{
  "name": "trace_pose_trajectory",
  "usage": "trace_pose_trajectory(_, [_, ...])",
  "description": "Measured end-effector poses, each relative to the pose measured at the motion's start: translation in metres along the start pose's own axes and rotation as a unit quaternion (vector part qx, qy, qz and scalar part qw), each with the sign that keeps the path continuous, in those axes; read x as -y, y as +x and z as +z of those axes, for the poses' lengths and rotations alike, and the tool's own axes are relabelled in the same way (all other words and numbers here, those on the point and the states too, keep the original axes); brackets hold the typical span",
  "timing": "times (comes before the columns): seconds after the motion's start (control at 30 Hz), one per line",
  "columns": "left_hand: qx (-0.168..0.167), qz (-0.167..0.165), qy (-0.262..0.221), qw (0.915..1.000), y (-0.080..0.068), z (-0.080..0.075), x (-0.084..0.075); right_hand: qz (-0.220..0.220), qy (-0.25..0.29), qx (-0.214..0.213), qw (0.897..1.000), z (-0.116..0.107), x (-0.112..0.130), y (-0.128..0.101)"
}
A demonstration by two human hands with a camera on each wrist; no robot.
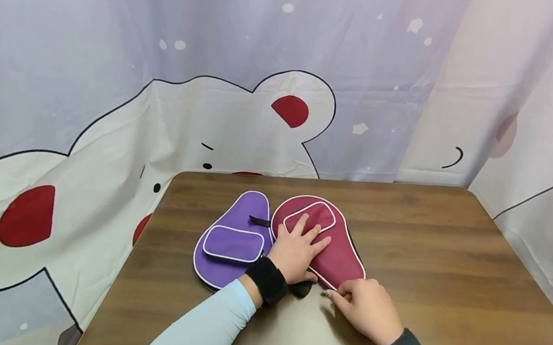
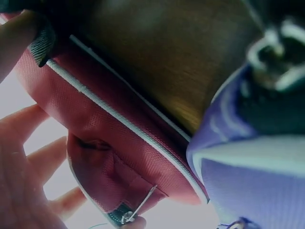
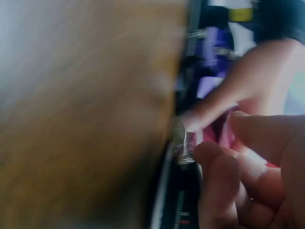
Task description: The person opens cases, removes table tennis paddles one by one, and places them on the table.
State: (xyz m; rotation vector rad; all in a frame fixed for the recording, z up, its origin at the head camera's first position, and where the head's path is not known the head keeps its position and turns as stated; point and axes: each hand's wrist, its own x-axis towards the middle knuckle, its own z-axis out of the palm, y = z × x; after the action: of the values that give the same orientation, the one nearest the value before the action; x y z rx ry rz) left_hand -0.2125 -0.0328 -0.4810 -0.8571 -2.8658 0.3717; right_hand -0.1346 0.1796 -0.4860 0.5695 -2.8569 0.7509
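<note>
On a dark brown wooden table lie two paddle-shaped fabric cases side by side, touching along their inner edges: a dark red fabric racket case with white piping to the right and a purple fabric racket case with white piping and a front pocket to the left, both near the table's far left part. The left hand lies flat on the red case with its fingers straight and spread, the fingertips resting on the case's raised pocket and the heel of the hand near its narrow end. In the left wrist view the red case fills the middle, the spread fingers show at the left edge, and a small metal zip pull sits at the pocket's corner. The right hand rests on the table at the narrow near end of the red case, its fingers curled. The blurred right wrist view shows the thumb and forefinger pinching a small metal zip slider at the case's edge. Both wrists carry black straps, and light blue sleeves cover the forearms. A pale printed curtain with cartoon bears hangs behind the table.
</note>
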Motion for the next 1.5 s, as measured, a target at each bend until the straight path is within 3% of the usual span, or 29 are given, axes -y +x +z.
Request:
trace_pose_trajectory(0.2, [-0.006, 0.037, -0.041, 0.9985, -0.004, 0.003, 0.006, 0.056, 0.073, -0.021, 0.996, -0.02, -0.019, 0.007])
trace_pose_trajectory(0.37, [-0.002, 0.06, -0.052, 0.9968, -0.006, 0.002, 0.012, 0.102, 0.088, -0.026, 0.991, -0.027, -0.037, 0.012])
trace_pose_trajectory(0.6, [0.0, 0.087, -0.056, 0.9946, -0.009, 0.001, 0.016, 0.114, 0.103, 0.009, 0.988, -0.022, -0.045, 0.014])
trace_pose_trajectory(0.9, [-0.012, 0.128, -0.092, 0.9874, -0.017, -0.01, 0.009, 0.12, 0.144, 0.075, 0.979, -0.021, -0.039, 0.006])
trace_pose_trajectory(1.1, [-0.019, 0.121, -0.093, 0.9881, -0.026, -0.01, 0.004, 0.141, 0.182, 0.079, 0.97, -0.017, -0.042, 0.008])
trace_pose_trajectory(1.3, [-0.035, 0.112, -0.145, 0.9824, -0.036, -0.011, 0.005, 0.156, 0.226, 0.062, 0.96, -0.014, -0.046, 0.012])
trace_pose_trajectory(1.5, [-0.017, 0.093, -0.163, 0.9821, -0.04, -0.014, 0.002, 0.158, 0.267, 0.053, 0.949, -0.013, -0.044, 0.017])
